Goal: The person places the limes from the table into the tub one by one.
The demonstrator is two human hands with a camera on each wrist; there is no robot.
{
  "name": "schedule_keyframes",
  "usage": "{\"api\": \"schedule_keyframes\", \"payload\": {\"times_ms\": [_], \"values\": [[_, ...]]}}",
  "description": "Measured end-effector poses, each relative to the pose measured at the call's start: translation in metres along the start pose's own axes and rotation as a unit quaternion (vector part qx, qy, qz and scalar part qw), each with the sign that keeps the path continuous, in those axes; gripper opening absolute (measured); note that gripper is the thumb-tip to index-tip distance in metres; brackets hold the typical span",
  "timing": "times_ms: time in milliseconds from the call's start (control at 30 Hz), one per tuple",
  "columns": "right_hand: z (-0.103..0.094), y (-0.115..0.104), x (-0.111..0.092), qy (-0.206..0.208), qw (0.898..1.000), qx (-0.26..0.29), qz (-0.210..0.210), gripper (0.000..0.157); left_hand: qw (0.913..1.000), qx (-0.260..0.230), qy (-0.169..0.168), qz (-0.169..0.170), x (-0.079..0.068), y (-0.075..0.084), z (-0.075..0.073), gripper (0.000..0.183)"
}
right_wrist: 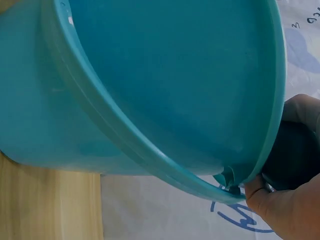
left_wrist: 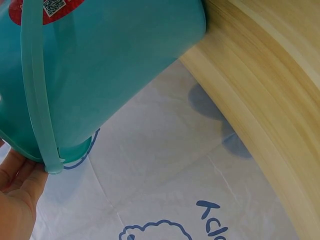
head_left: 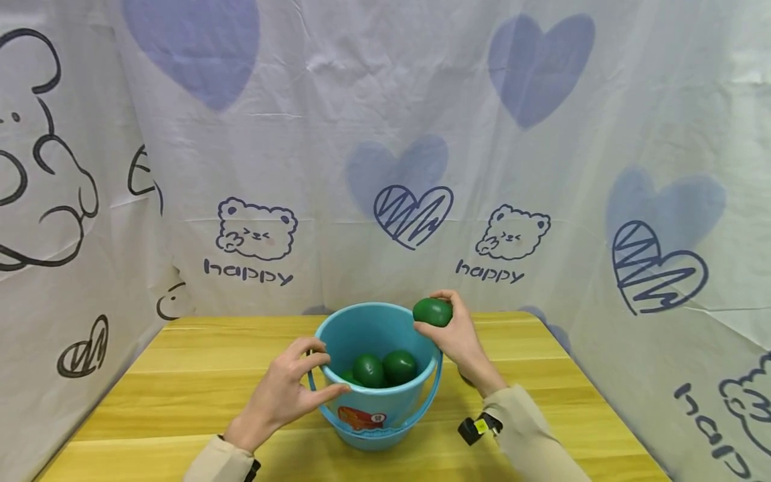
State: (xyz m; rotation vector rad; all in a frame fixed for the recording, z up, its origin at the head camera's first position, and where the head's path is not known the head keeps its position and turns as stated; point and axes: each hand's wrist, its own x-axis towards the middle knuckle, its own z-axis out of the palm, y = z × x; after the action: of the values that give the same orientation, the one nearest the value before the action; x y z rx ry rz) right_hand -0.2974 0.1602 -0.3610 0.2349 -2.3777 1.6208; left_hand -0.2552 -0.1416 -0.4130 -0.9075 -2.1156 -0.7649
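Observation:
A light blue bucket [head_left: 376, 418] stands upright on the table, with several dark green avocados [head_left: 399, 367] lying inside at the bottom. My left hand [head_left: 283, 388] holds the bucket's rim at its left side, fingers over the edge and thumb along the front. In the left wrist view, those fingers [left_wrist: 32, 180] are at the rim beside the handle joint. My right hand [head_left: 454, 335] grips one more avocado [head_left: 432, 312] between thumb and fingers, at the rim's far right. The right wrist view shows this avocado [right_wrist: 292, 155] just outside the rim.
The bucket's blue handle [head_left: 435, 388] hangs down across its front, over a red label [head_left: 361, 418]. A dark object [head_left: 465, 378] on the table is mostly hidden behind the right wrist. Behind the wooden table [head_left: 229, 361] hangs a printed white curtain [head_left: 337, 268].

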Motion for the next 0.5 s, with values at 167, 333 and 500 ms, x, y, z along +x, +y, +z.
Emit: {"api": "schedule_keyframes", "payload": {"times_ms": [167, 333, 500], "values": [[0.004, -0.003, 0.002, -0.02, 0.999, -0.004, -0.028, 0.057, 1.0, 0.001, -0.003, -0.001, 0.001, 0.0, -0.001, 0.044], [0.009, -0.005, 0.002, -0.03, 0.999, -0.013, -0.041, 0.06, 1.0, 0.003, -0.006, 0.003, 0.002, -0.001, 0.0, 0.045], [0.013, -0.004, 0.004, -0.037, 0.998, -0.023, -0.045, 0.063, 1.0, 0.003, -0.007, 0.004, 0.001, -0.001, 0.0, 0.046]]}}
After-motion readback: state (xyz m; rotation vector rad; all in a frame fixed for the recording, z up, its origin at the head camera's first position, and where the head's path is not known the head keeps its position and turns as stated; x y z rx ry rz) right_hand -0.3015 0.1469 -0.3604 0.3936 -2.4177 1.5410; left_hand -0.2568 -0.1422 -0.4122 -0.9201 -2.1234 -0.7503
